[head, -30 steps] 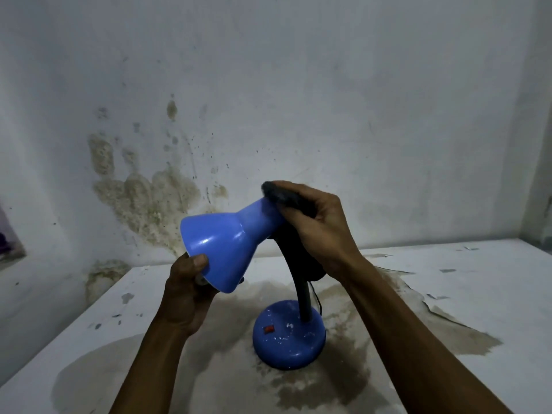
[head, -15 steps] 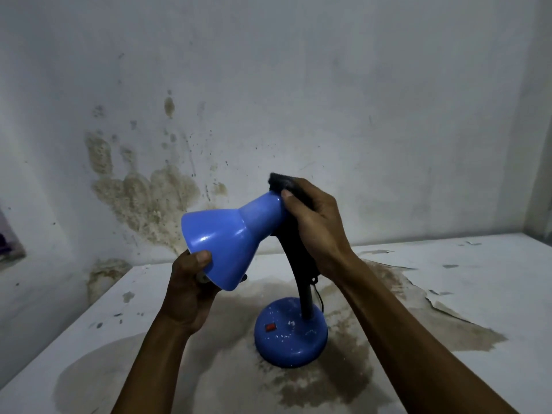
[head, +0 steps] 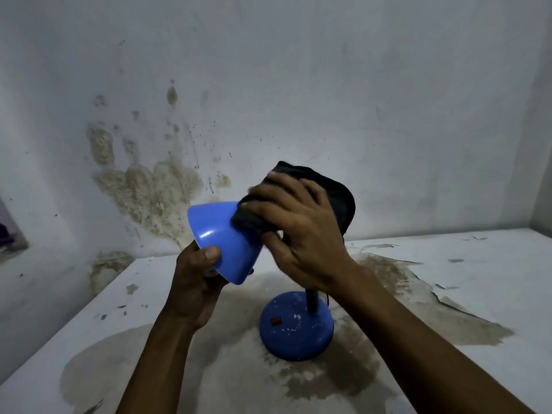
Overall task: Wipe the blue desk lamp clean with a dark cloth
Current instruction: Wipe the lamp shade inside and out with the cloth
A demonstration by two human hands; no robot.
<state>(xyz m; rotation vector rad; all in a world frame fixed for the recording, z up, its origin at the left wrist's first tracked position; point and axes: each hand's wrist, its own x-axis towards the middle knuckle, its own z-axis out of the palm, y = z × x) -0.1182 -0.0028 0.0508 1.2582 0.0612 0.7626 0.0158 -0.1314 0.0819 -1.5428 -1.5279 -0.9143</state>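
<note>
While the left hand [head: 195,282] grips the shade [head: 222,237] rim from below at abt 7 o'clock of it, thumb curled over the outer edge and fingers tucked inside, the lamp's mouth tilts down-left. Shade sits mid-frame, raised above the table [head: 448,288], w/ a gloss highlight on its near side. At 3 o'clock of the shade, the right hand [head: 298,231] presses a cloth [head: 334,198] onto the shade's narrow end; fingers spread and bent over the dark wad, thumb under, so it holds the cloth. Cloth bunches up past the knuckles toward 1 o'clock. Below, at 5 o'clock of the shade, the base [head: 295,327] stands on the stained table, red switch [head: 276,320] on top, black stem [head: 312,301] rising from it behind the right wrist. Wall [head: 388,100] behind is blotched at 10 o'clock.
</note>
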